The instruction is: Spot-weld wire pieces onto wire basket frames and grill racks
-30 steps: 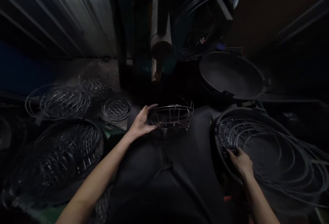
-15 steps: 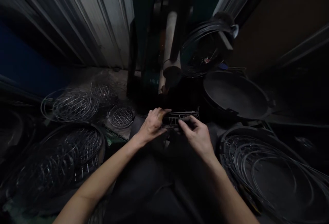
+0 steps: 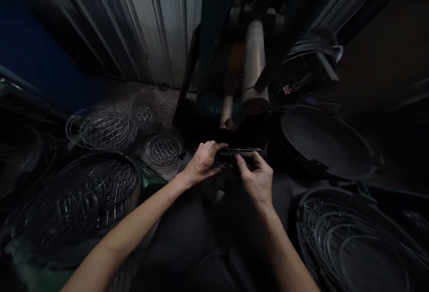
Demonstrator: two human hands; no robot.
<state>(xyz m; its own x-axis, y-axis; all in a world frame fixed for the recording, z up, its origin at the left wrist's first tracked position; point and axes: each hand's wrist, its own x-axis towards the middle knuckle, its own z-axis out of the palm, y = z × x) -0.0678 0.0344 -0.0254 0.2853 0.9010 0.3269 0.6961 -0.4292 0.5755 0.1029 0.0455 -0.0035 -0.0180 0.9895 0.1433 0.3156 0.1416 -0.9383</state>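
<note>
Between my two hands, over my dark-clothed lap, is a wire rack (image 3: 228,154), seen nearly edge-on with thin parallel rods and short cross wires. My left hand (image 3: 203,161) grips its left part, thumb below and fingers above. On the right part, my right hand (image 3: 257,175) pinches the wires between thumb and fingers; the exact contact is dim. Just beyond the rack stands a dark machine with a thick metal cylinder (image 3: 254,59) and a thinner rod (image 3: 227,107) pointing down toward me.
Round wire grates (image 3: 103,127) lie on the floor at left, with a smaller grate (image 3: 164,149) nearer. A tub (image 3: 138,180) at lower left holds several more. At right are a dark round pan (image 3: 325,140) and a tub of wire rings (image 3: 351,238). Corrugated metal (image 3: 161,23) stands behind.
The view has turned, so the machine and the right-hand containers appear farther right. Both hands stay on the wire rack, with only slight shifts in the picture.
</note>
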